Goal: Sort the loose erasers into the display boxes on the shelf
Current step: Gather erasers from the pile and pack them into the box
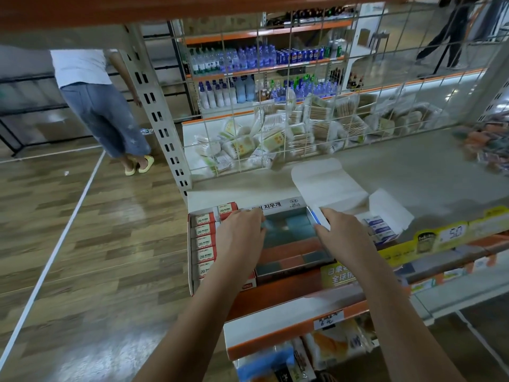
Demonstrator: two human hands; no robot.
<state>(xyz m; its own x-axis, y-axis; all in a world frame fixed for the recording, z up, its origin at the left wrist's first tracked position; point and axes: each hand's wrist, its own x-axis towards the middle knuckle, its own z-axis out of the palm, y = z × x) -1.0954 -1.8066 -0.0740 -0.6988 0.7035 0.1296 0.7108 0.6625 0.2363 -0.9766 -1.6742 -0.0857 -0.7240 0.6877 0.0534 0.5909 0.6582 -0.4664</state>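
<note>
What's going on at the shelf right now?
A person is working at the middle display box of teal and orange erasers. The left hand rests on its left edge beside the red 2B boxes; the right hand is at its right wall. A white-lidded box sits open alongside.
</note>
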